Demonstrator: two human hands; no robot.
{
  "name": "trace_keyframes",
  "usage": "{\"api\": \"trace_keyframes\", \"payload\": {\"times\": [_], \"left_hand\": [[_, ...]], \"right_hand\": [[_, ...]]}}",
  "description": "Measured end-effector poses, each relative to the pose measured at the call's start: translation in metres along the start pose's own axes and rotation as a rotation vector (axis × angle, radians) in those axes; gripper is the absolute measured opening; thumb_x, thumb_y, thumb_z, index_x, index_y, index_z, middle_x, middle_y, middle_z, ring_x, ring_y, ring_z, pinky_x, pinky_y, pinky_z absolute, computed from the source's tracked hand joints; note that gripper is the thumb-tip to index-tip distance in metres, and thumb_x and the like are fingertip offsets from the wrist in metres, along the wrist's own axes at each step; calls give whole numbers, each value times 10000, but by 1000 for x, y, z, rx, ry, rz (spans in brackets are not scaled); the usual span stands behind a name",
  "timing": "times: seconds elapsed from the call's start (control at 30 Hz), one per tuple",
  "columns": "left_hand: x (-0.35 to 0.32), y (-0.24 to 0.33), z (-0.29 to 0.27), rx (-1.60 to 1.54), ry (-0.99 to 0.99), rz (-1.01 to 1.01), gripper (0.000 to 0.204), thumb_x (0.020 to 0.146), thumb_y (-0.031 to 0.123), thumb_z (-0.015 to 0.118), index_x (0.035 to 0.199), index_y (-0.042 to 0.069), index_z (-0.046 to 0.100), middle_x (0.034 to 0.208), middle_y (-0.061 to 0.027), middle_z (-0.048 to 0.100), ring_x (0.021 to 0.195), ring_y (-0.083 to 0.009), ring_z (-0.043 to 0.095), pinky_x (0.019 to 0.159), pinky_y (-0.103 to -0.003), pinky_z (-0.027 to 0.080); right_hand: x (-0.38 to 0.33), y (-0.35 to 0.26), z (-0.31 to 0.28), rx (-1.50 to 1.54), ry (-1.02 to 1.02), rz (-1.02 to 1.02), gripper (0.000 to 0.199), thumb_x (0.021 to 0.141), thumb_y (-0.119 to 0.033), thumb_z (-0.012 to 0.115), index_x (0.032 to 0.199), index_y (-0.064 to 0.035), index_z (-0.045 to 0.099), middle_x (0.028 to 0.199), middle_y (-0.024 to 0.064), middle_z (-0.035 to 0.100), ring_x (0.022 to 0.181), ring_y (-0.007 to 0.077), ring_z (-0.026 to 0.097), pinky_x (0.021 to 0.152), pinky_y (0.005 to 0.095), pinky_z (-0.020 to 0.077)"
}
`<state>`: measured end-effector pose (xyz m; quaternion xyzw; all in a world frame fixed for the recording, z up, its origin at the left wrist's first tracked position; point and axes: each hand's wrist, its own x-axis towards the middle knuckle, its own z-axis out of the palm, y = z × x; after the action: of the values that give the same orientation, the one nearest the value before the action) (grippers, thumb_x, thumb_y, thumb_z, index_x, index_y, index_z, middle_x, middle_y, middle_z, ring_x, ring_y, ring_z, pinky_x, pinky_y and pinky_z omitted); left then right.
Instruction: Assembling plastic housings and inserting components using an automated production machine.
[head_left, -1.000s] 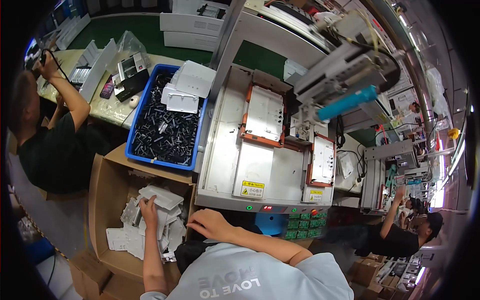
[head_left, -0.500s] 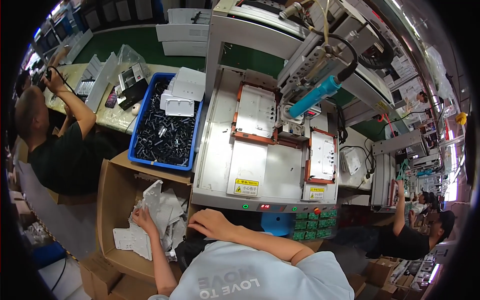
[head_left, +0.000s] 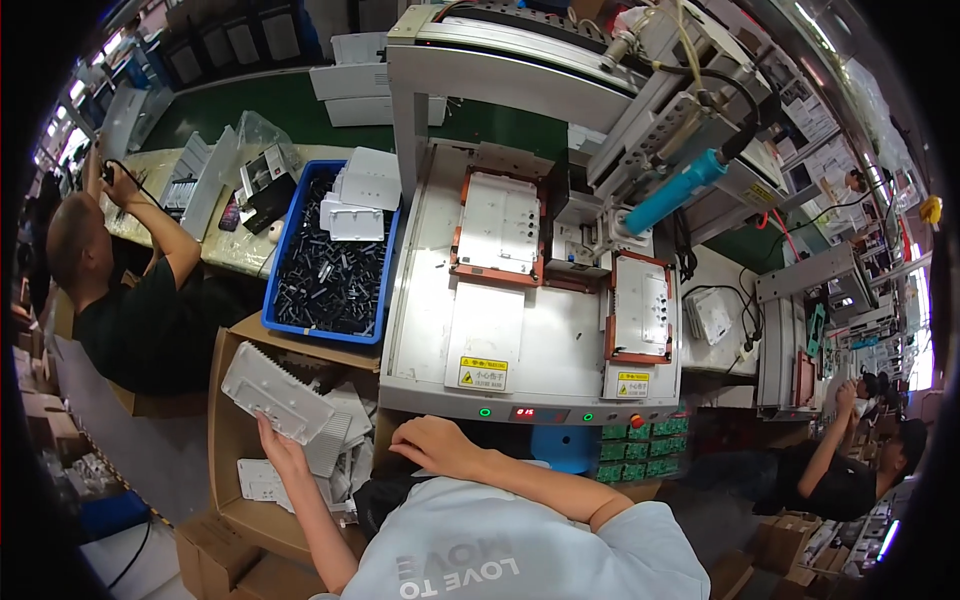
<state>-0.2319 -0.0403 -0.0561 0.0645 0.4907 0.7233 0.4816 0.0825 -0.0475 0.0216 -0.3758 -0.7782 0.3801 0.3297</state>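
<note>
My left hand (head_left: 283,448) grips the lower edge of a white plastic panel (head_left: 278,392), tilted over a cardboard box (head_left: 228,420). Small raised studs dot the panel, and one long edge is toothed. Inside the box lies a pile of similar white panels (head_left: 345,430). My right hand (head_left: 435,445) is in front of the machine's front edge, fingers loosely bent and apart, with nothing visible in it. On the machine bed (head_left: 560,350), two red-brown fixtures each hold a white panel: the left one (head_left: 500,222) and the right one (head_left: 641,305).
A blue bin (head_left: 268,290) of small black parts, with white panels on top, stands left of the machine. Above the bed hangs a teal cylindrical tool (head_left: 675,192). Green circuit boards (head_left: 640,445) sit below the front edge. Co-workers (head_left: 130,290) are at both sides.
My left hand has raised the white panel out of the pile and turned its broad side into view. My right hand has shifted slightly right. The tool head appears farther right.
</note>
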Motion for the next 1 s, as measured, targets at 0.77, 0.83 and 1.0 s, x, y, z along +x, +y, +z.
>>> {"api": "trace_keyframes", "payload": {"times": [0.77, 0.83, 1.0], "left_hand": [[-90, 22, 130, -768, -601, -418, 343, 847, 318, 646, 977, 75, 441, 785, -13, 405, 677, -135, 376, 645, -266, 355], [-93, 22, 133, -754, -596, -413, 344, 849, 317, 645, 979, 73, 439, 784, -13, 404, 677, -135, 377, 645, -266, 357], [-97, 22, 141, -727, -611, -418, 352, 861, 321, 636, 989, 65, 430, 785, -16, 397, 679, -134, 377, 654, -261, 357]], "right_hand": [[-17, 1, -19, -15, 9, -10, 108, 868, -185, 608, 864, -89, 558, 778, 52, 574, 720, 242, 569, 672, 350, 445], [-19, 3, -19, -15, 32, -25, 108, 858, -193, 636, 867, -95, 590, 768, 38, 586, 699, 225, 563, 663, 339, 450], [-22, -2, -25, 2, 42, 3, 114, 858, -192, 636, 872, -85, 598, 794, 43, 603, 736, 232, 582, 685, 337, 462]]}}
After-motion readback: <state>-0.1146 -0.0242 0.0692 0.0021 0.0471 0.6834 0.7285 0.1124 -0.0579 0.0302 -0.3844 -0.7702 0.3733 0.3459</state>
